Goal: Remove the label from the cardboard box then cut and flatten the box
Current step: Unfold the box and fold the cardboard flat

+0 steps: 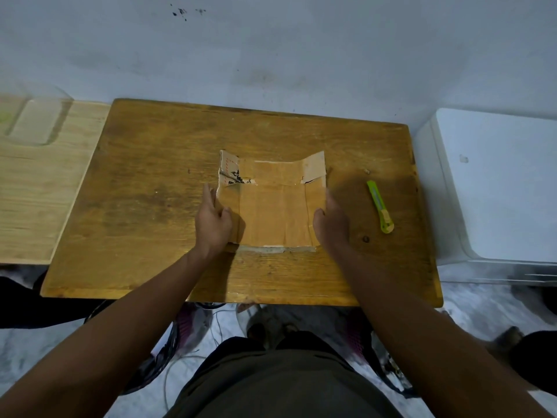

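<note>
both hands bracket the cardboard box (pixel 272 203) at table (pixel 150 182) centre: left hand (pixel 213 220) at nine o'clock, right hand (pixel 331 222) at three, fingers straight, pressing its sides, likely steadying it. cutter (pixel 380 207) lies further toward three.

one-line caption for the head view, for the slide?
Both hands, left and right, hold the flattened cardboard box on the wooden table, green cutter alongside.

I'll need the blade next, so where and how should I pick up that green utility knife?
Take the green utility knife by the middle of its long body, coming from above with the right hand. It lies flat on the wooden table, apart from the cardboard box, both narrow sides free for fingers.
</note>
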